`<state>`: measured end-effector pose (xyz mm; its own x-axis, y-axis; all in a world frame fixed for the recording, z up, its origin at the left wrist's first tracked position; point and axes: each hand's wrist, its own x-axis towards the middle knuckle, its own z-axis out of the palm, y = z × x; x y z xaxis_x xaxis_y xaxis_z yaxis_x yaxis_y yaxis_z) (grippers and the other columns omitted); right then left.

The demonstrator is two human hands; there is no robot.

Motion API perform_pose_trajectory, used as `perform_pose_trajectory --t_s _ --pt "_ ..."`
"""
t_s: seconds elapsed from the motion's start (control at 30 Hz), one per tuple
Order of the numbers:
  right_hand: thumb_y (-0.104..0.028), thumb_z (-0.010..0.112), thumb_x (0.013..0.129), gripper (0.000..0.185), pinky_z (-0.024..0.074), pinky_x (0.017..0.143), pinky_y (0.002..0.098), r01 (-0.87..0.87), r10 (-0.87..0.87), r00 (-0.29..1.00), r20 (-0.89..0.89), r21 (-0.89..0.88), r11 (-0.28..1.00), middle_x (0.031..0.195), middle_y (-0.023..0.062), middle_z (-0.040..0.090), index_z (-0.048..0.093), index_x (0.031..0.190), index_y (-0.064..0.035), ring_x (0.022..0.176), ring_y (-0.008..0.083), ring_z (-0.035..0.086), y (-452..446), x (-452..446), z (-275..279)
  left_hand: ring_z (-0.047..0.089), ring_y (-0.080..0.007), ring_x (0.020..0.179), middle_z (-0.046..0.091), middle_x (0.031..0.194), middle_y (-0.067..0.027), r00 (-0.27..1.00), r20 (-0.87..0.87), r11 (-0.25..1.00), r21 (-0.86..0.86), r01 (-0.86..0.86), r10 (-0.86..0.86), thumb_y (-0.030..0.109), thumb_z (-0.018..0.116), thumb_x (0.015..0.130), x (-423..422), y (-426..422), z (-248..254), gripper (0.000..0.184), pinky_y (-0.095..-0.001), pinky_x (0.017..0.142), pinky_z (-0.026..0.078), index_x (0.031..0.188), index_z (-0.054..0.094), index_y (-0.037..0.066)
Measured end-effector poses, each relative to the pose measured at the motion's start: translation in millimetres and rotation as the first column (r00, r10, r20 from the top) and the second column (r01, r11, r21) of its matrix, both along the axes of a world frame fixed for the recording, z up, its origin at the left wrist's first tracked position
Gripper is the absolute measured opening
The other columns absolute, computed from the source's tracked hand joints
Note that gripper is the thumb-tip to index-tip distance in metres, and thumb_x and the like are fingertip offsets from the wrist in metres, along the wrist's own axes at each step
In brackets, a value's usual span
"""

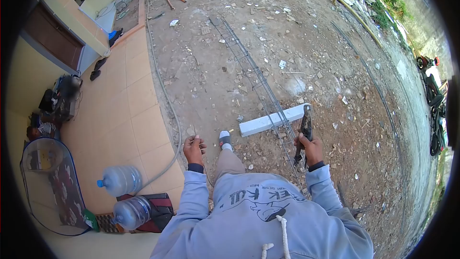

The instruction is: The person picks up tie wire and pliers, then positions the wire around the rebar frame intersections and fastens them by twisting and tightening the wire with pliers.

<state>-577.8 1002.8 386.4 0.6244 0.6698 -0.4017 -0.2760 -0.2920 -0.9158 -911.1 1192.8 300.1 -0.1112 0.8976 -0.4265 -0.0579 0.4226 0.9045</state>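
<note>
My left hand (194, 150) is closed, fingers curled, around a thin wire (207, 175) that shows faintly above and below it. In my right hand (310, 148) is a dark metal tool that looks like pincers (305, 123), gripped and pointing away from me. Just beyond that hand lies a long, narrow rebar cage (258, 74) with thin stirrups. Its near part rests across a pale rectangular beam (256, 125) on the ground. The tool overlaps the beam's right end in view; I cannot tell whether they touch.
Rubble-strewn dirt surrounds my feet. Loose rebar rods (373, 74) lie to the right, with a parked motorcycle (435, 100) beyond. A tiled porch (141, 110) on the left holds water jugs (125, 180) and a person (34, 133). A hose (160, 79) follows its edge. Orange-handled cutters (170, 0) lie ahead.
</note>
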Motion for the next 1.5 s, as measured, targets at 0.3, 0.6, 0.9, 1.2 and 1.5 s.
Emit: perform_pose_trajectory --t_s 0.3,0.6,0.9,1.2,1.5 --pt "-0.016 0.059 0.087 0.020 0.0520 0.058 0.0337 0.349 -0.373 0.924 -0.086 -0.211 0.913 0.078 0.0150 0.065 0.059 0.090 0.0029 0.062 0.0231 0.063 119 32 -23 0.056 -0.0092 0.053 0.062 0.075 -0.0033 0.950 -0.122 0.952 0.073 0.298 -0.288 0.022 0.062 0.085 46 272 92 0.018 -0.0216 0.040 0.036 0.094 0.056 0.008" --pt "-0.010 0.060 0.085 0.013 0.0505 0.050 0.0325 0.462 -0.555 0.810 -0.190 -0.375 0.803 0.069 0.0108 0.060 0.055 0.090 0.0006 0.055 0.0216 0.060 247 91 -93 0.055 -0.0090 0.054 0.062 0.076 -0.0031 0.930 -0.180 0.947 -0.036 0.319 -0.320 0.023 0.062 0.085 100 381 62 0.019 -0.0213 0.042 0.037 0.095 0.057 0.008" --pt "-0.024 0.066 0.078 0.029 0.0479 0.059 0.0343 -0.005 -0.029 0.998 -0.056 -0.521 0.853 0.072 0.0131 0.065 0.063 0.080 0.0046 0.061 0.0226 0.062 490 213 -156 0.055 -0.0089 0.054 0.062 0.075 -0.0036 0.960 -0.247 0.981 0.106 0.165 -0.135 0.022 0.062 0.085 173 567 96 0.019 -0.0211 0.043 0.039 0.093 0.059 0.005" --pt "-0.030 0.065 0.077 0.031 0.0460 0.058 0.0340 -0.216 0.339 0.920 0.196 -0.470 0.856 0.069 0.0116 0.063 0.062 0.079 0.0014 0.059 0.0211 0.060 733 279 -72 0.053 -0.0076 0.060 0.060 0.071 -0.0023 0.949 -0.305 0.941 0.291 0.171 -0.078 0.017 0.064 0.085 250 685 66 0.017 -0.0220 0.053 0.042 0.090 0.061 0.001" --pt "-0.025 0.066 0.077 0.027 0.0467 0.057 0.0309 -0.375 0.443 0.896 -0.038 -0.599 0.707 0.066 0.0081 0.062 0.064 0.084 0.0003 0.058 0.0165 0.059 891 306 -80 0.046 -0.0045 0.059 0.054 0.067 0.0025 0.971 -0.223 0.942 0.302 0.147 -0.080 0.016 0.065 0.085 339 911 77 0.016 -0.0210 0.053 0.037 0.087 0.062 0.001"
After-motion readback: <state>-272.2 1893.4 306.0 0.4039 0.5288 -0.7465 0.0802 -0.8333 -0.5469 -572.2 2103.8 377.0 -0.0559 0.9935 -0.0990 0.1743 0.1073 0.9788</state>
